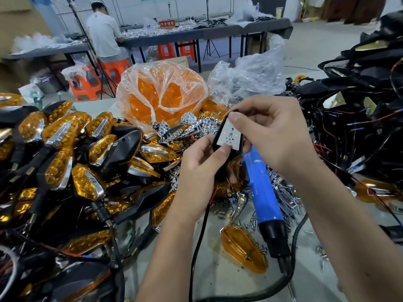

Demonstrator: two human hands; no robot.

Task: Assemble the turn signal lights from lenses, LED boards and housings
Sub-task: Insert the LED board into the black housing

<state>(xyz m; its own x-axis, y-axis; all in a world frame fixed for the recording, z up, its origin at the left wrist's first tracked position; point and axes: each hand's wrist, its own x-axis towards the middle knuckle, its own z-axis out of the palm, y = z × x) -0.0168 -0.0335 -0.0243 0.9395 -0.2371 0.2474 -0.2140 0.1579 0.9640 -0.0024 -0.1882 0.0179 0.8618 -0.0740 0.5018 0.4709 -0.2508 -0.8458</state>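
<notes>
Fingertips (pixel 233 117) of both hands pinch the board (pixel 228 136) into your housing (pixel 220 147); light, stiff, fragile LEDs, so hold edges only, press gently.

Amber lenses (pixel 60 131), blue screwdriver (pixel 260 182), white LED board (pixel 230 134), black housing (pixel 226 162).

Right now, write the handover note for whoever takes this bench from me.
Left hand grips the black housing from below. Right hand presses the white LED board into it with thumb and fingers.
Loose amber lens lies on the table, beside the blue electric screwdriver.
Finished lights are piled at left.
Done: board placed in housing. Left: fit a lens and probably screw it shut.
</notes>
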